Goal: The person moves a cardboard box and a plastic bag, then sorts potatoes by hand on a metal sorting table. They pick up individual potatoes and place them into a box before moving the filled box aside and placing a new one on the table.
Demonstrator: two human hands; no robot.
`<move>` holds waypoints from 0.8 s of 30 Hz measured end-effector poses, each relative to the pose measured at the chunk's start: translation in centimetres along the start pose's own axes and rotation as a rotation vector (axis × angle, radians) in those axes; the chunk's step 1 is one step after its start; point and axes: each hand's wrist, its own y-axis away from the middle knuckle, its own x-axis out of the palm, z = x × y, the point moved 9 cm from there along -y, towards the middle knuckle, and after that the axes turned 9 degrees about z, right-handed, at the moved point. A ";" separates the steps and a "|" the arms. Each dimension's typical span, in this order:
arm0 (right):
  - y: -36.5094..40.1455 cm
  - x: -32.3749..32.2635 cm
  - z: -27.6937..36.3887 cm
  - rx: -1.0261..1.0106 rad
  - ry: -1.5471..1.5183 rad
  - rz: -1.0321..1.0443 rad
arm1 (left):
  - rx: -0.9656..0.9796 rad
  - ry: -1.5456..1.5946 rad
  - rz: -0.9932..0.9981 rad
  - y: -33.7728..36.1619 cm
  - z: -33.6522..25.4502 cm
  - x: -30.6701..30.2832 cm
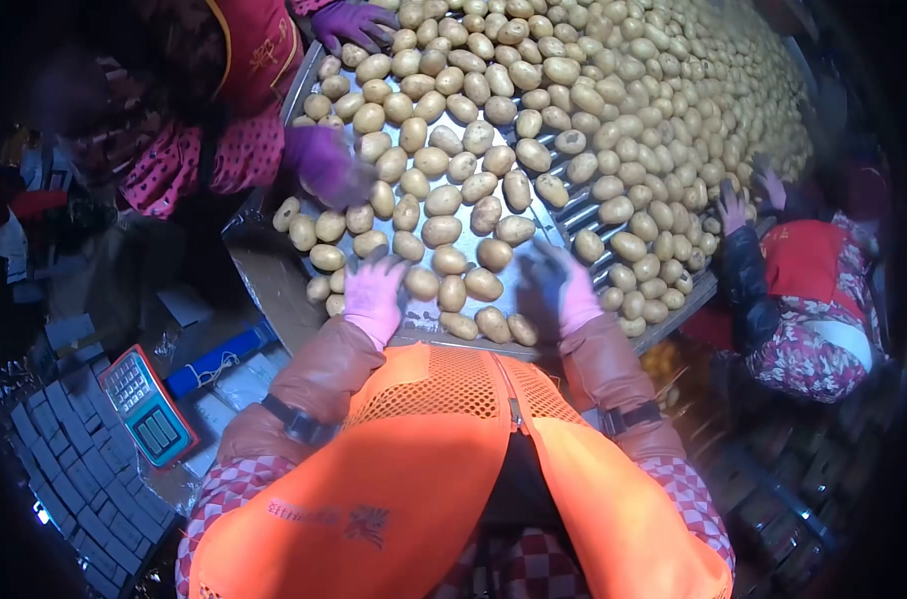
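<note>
From where I stand, potatoes (441, 231) lie loosely scattered over the near left part of the metal desk (425, 319) and bunch thickly towards its far right corner, many of them beside or over a row of bars (576, 205). A person in an orange vest (413, 479) works at the near edge. Their left hand (375, 290), pink-gloved, is among the potatoes by the near left corner, fingers stretched forward; I cannot tell whether it is grasping one. The right hand (565, 280) is farther right along that edge, blurred, and I can't make out whether it is released or clenched. Three potatoes lie in a row between the hands, just inside the near edge. A co-worker's purple gloves (325, 165) reach over the left edge; another co-worker's hands (733, 208) are at the heap by the right edge
</note>
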 end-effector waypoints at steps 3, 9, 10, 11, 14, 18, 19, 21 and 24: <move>-0.4 -8.7 0.0 -0.017 -0.182 -0.415 | 0.102 0.099 -0.133 -2.7 -1.0 -4.7; 0.9 -20.4 -2.4 0.293 0.749 -0.816 | 0.061 0.235 -0.053 -17.5 -2.2 -5.1; 1.1 -17.6 -1.0 0.304 0.865 -0.759 | 0.116 0.099 -0.003 -17.5 -3.0 -3.9; 1.4 -14.9 0.4 0.311 0.981 -0.694 | 0.166 -0.037 0.046 -16.8 -4.3 -3.7; 3.1 -10.0 0.4 0.090 0.785 -0.558 | 0.297 -0.025 0.064 -12.2 -2.2 -2.3; 3.7 -5.5 1.5 0.120 0.912 -0.348 | 0.092 -0.095 0.075 -5.9 1.0 -3.1; 3.6 -5.2 1.7 0.117 0.913 -0.341 | -0.033 -0.073 0.012 -4.3 3.4 -1.5; 2.6 -4.6 2.8 0.115 0.906 -0.328 | -0.237 -0.005 -0.182 -2.7 4.8 -2.2; 0.7 -3.8 4.9 0.162 0.798 -0.239 | -0.101 0.138 -0.207 -4.3 -0.5 -3.2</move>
